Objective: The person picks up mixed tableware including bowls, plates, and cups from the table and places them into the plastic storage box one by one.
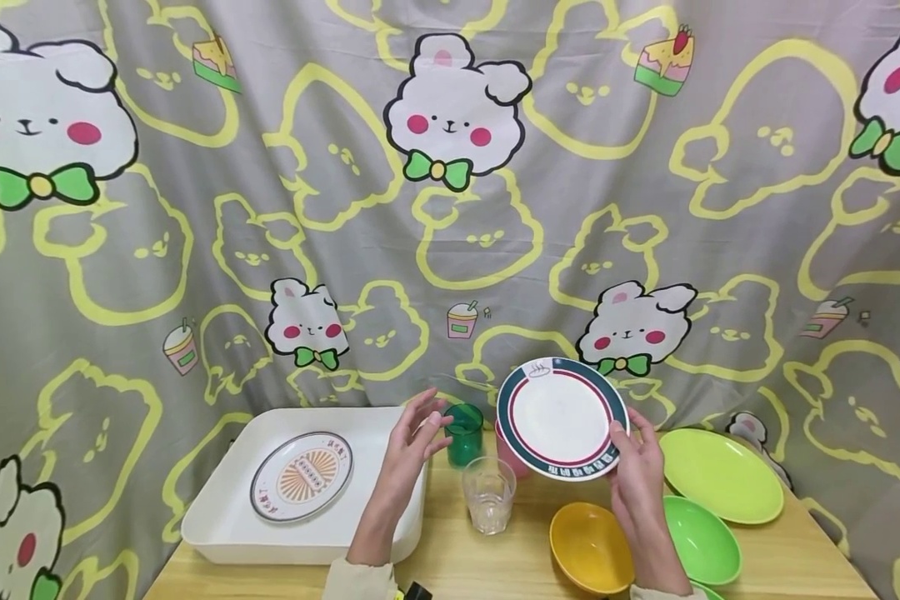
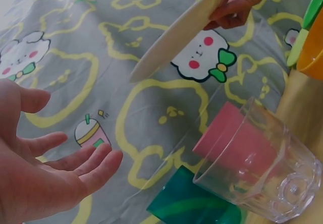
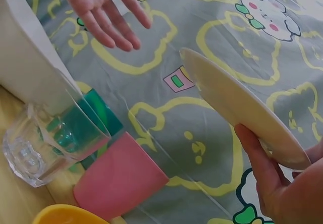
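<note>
My right hand [image 1: 637, 467] grips a round plate [image 1: 562, 417] by its right edge, thumb on the face and fingers behind. The plate is white with a dark green rim band and a red ring, held up above the cups with its face tilted toward me. In the right wrist view the plate [image 3: 237, 108] shows nearly edge-on. My left hand [image 1: 408, 442] is raised with fingers spread and holds nothing, near a green cup [image 1: 465, 442]. A clear glass [image 1: 489, 500] stands in front, and a pink cup [image 3: 121, 178] is partly hidden behind the plate in the head view.
A white tray [image 1: 217, 533] on the left holds another patterned plate [image 1: 302, 477]. On the right sit an orange bowl [image 1: 588, 546], a green bowl [image 1: 701, 542] and a yellow-green oval plate [image 1: 720, 475]. A patterned curtain [image 1: 450, 233] hangs behind the wooden table [image 1: 787, 558].
</note>
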A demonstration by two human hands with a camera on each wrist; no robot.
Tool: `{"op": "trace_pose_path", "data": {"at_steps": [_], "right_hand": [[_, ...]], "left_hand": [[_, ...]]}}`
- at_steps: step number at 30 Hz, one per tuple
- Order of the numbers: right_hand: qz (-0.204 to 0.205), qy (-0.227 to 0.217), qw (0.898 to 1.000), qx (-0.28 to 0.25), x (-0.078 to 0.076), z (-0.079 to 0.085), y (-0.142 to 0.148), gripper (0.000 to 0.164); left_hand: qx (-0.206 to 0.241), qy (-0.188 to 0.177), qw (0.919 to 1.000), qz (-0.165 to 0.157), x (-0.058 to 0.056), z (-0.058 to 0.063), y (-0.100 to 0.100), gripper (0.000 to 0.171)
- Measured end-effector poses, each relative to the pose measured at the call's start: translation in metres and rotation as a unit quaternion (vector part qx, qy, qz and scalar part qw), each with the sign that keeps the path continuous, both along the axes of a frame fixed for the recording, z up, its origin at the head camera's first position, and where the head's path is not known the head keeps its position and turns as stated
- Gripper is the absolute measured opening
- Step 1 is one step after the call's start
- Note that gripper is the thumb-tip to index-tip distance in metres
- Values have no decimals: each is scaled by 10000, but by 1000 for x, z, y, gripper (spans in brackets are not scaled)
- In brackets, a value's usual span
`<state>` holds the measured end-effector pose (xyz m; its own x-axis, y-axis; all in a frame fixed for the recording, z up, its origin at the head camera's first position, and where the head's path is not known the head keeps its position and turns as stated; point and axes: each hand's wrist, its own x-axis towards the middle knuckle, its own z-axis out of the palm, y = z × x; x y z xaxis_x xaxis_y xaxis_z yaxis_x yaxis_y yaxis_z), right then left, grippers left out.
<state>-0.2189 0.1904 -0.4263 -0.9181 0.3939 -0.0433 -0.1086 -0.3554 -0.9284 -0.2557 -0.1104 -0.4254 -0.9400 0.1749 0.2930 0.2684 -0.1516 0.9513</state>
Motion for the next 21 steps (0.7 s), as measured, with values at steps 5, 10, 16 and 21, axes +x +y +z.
{"op": "trace_pose_path", "data": {"at_steps": [5, 10, 16, 21], "right_hand": [[159, -36, 9998, 124, 2, 0, -4, 53], [280, -54, 9992, 265, 2, -2, -10, 50], [463, -67, 9982, 365, 1, -3, -16, 47], [626, -211, 9960, 599, -1, -4, -22, 49]], "left_hand": [[14, -77, 9999, -70, 1, -1, 0, 53], [34, -183, 9998, -82, 1, -3, 0, 53], [34, -296, 9991, -304, 0, -3, 2, 56], [-25, -382, 9984, -420, -2, -8, 5, 58]]}}
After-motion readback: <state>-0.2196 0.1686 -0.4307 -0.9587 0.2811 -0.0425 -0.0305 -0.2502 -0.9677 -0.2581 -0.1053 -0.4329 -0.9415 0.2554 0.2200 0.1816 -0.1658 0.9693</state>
